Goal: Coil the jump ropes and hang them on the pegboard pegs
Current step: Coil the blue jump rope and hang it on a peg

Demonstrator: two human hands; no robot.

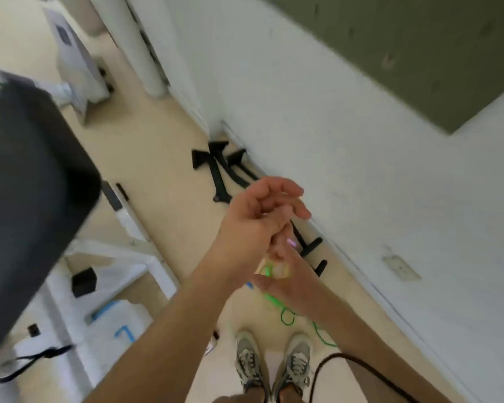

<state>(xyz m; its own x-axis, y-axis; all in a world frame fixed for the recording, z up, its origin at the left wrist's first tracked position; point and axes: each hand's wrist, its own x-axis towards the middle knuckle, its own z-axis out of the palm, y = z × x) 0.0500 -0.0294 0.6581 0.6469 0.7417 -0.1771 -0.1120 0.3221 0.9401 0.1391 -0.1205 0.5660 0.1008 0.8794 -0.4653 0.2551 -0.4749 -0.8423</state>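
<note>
the green jump rope [272,299] hangs loose from the hands down to the floor [163,170], trailing in loops just in front of the person's shoes [274,365]; it is not yet coiled. its upper end, with a pale handle [274,270], sits in the right hand [291,280], which appears to grip that handle in the palm, though blur softens the detail. the left hand [253,222] lies on top, touching the right, fingers loosely curled; whether it pinches any rope cannot be told. the step in hand looks like starting the coil. to do it well, the right hand should likely hold the handle fixed while the left draws up even, same-length loops, letting twists run out so the bundle hangs flat. the dark green board [419,53] high on the wall [332,141], probably the pegboard, is well apart, so the coil must hold together on the way up.
</note>
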